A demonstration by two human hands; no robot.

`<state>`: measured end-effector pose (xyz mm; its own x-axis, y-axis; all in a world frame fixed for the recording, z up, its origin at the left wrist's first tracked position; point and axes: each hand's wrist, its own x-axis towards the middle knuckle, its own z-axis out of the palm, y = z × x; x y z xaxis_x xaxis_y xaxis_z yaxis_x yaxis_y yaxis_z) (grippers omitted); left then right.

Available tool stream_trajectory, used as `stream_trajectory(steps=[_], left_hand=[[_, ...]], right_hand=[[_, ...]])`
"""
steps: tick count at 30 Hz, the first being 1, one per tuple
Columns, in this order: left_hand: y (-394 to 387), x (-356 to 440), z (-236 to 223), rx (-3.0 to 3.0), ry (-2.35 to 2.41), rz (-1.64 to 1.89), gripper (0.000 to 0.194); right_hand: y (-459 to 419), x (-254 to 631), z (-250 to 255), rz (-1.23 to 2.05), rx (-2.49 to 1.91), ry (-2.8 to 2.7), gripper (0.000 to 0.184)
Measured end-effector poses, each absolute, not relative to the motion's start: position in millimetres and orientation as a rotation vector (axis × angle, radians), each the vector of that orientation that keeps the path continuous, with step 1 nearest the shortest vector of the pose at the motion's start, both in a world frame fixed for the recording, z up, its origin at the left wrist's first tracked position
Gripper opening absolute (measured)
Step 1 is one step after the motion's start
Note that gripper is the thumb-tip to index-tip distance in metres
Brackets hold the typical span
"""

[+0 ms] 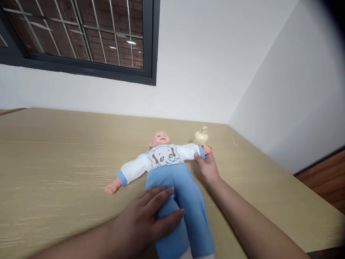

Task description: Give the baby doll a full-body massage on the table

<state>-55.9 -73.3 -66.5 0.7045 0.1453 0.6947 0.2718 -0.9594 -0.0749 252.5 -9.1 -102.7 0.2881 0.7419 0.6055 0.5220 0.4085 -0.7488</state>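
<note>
A baby doll [167, 169] lies on its back on the light wooden table [54, 162], arms spread, in a white top with an elephant bib and blue trousers. My left hand [151, 216] rests flat on the doll's left trouser leg, fingers stretched out. My right hand [207, 166] pinches the cuff of the doll's outstretched arm near its small hand. A cream baby bottle [201, 136] stands just behind that arm.
The table runs to a white wall at the back and another on the right. A dark-framed barred window [81, 36] sits above at left. Brown wooden floor [323, 180] shows past the table's right edge.
</note>
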Motion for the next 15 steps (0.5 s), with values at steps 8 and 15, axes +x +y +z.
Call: stream_trajectory(steps=[8, 15], left_hand=[[-62.1, -71.4, -65.9, -3.102, -0.283, -1.115, 0.035], [-57.0, -68.9, -69.5, -3.330, -0.338, -1.014, 0.040]], right_hand=[[-34.3, 226.3, -85.4, -0.078, -1.293, -1.357, 0.045], [-37.2, 214.0, -75.2, -0.170, -1.300, -1.840, 0.049]])
